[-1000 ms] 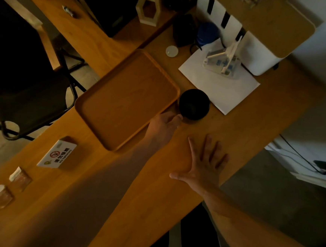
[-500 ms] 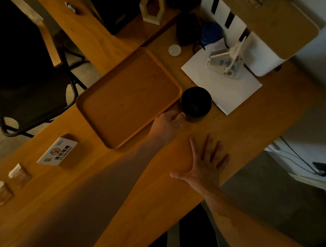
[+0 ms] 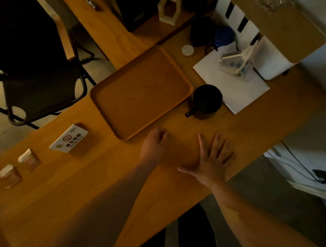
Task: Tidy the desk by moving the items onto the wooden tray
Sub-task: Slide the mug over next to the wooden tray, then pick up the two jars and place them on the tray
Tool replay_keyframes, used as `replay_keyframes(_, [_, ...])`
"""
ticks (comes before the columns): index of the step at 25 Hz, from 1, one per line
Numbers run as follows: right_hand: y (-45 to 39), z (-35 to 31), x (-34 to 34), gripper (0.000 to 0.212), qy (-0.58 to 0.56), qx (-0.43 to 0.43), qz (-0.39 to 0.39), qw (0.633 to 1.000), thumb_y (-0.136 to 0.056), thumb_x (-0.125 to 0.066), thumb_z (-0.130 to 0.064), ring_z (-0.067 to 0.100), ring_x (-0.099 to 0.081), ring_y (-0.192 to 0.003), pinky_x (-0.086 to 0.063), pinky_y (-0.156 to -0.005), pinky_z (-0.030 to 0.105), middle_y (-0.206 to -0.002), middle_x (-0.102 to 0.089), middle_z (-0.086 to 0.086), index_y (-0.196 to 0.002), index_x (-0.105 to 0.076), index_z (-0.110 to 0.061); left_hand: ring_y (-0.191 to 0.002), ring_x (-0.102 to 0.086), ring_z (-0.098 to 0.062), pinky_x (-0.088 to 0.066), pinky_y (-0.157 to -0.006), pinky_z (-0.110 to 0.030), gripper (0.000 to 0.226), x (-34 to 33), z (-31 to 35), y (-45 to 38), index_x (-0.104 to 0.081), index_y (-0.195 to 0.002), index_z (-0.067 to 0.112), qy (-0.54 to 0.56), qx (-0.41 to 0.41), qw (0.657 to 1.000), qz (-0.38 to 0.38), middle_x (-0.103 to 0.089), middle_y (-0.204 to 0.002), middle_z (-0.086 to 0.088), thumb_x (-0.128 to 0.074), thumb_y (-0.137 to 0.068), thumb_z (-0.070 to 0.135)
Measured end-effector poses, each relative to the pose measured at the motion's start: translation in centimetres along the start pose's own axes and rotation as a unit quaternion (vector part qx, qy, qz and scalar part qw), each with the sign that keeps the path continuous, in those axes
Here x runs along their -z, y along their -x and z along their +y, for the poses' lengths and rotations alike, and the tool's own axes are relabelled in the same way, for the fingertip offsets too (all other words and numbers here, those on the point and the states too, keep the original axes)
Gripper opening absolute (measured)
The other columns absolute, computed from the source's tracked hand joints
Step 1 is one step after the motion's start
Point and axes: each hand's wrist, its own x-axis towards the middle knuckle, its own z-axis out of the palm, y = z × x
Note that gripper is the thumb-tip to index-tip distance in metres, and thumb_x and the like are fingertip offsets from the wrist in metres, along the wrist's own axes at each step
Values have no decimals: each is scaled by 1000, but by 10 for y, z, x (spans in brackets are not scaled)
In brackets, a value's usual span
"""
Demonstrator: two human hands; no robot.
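The wooden tray (image 3: 141, 94) lies bare in the middle of the desk. A black mug (image 3: 207, 100) stands just right of it, its handle pointing toward me. My left hand (image 3: 154, 144) rests near the tray's front corner, fingers curled with nothing in them, well short of the mug. My right hand (image 3: 212, 158) lies flat on the desk, fingers spread. A white no-smoking sign (image 3: 69, 140) stands left of the tray. A small white disc (image 3: 187, 50) lies behind the tray.
A sheet of white paper (image 3: 237, 88) carries a white plastic stand (image 3: 237, 63). A white box with a wooden lid (image 3: 272, 40) sits at the back right. A hexagonal wooden frame (image 3: 169, 8), dark containers and a folding chair (image 3: 38, 86) are around. Two small wrapped blocks (image 3: 28, 159) lie far left.
My left hand has let go of the mug's handle and pulled back toward me, down by the tray's corner. The mug stays beside the tray. My right hand has stayed put.
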Motion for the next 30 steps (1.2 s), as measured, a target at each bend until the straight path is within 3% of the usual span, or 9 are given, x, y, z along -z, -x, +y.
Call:
replay_keyframes(2, [-1, -1, 2, 135, 13, 4, -20, 1000, -36, -35, -105, 43, 47, -128, 25, -100, 67, -137, 59, 5, -134, 40, -50, -78, -54, -19, -46, -66, -42, 10, 8, -26, 21, -55, -106, 24, -81, -12, 996, -21, -53, -106, -2, -47, -101, 21])
replay_keyframes(4, [0, 0, 6, 129, 41, 11, -37, 998, -46, -37, -101, 44, 47, -128, 22, -102, 69, -137, 58, 8, -131, 43, -49, -92, -53, -20, -48, -70, -39, 17, 17, -50, 49, -52, -109, 27, -156, -16, 986, -59, -48, -115, 0, -49, -98, 14])
replay_keyframes(7, [13, -1, 9, 108, 127, 36, -17, 991, -70, -30, -91, 46, 30, -140, 8, -111, 67, -152, 39, 13, -138, 39, -43, -114, -42, -22, -44, -86, -35, 17, 35, -84, 95, -51, -114, 29, -254, -23, 965, -59, -42, -125, 1, -52, -97, 28])
replay_keyframes(9, [32, 0, 2, 94, 181, 67, -2, 981, -85, -30, -77, 45, 16, -145, -9, -117, 63, -159, 26, 14, -144, 30, -37, -126, -35, -25, -41, -99, -40, 32, 47, -104, 123, -46, -126, 29, -324, -17, 943, -72, -36, -137, -1, -52, -95, 35])
replay_keyframes(13, [87, -13, -24, 81, 252, 117, -70, 958, -95, -39, -55, 39, 5, -149, -20, -118, 55, -162, 14, 14, -154, 10, -29, -140, -24, -32, -34, -109, -47, 51, 72, -130, 171, -33, -143, 28, -373, 4, 915, -153, -19, -156, -3, -49, -95, 36])
replay_keyframes(16, [126, -28, -43, 67, 288, 165, -143, 933, -97, -41, -47, 33, -7, -150, -24, -118, 50, -164, 2, 10, -154, -12, -28, -140, -26, -31, -43, -101, -46, 51, 87, -141, 198, -35, -145, 25, -352, 15, 917, -188, -16, -159, -1, -48, -96, 31])
replay_keyframes(18, [145, -43, -44, 57, 282, 186, -216, 916, -98, -41, -45, 28, -24, -145, -32, -113, 43, -162, -17, 8, -151, -25, -29, -135, -35, -28, -51, -87, -40, 47, 94, -147, 213, -39, -143, 26, -332, 28, 920, -205, -21, -155, 0, -49, -97, 28])
replay_keyframes(21, [159, -65, -38, 54, 291, 203, -278, 893, -99, -40, -46, 23, -46, -132, -43, -103, 36, -151, -42, 2, -149, -30, -28, -116, -53, -27, -48, -76, -35, 42, 103, -153, 231, -42, -141, 21, -320, 66, 918, -224, -36, -147, -4, -47, -100, 29])
replay_keyframes(30, [175, -93, -23, 53, 337, 275, -220, 873, -98, -40, -45, 24, -40, -137, -36, -109, 36, -154, -37, 2, -148, -35, -26, -113, -57, -27, -47, -84, -34, 39, 101, -165, 323, -50, -135, 14, -191, 205, 949, -143, -54, -134, -9, -43, -100, 30])
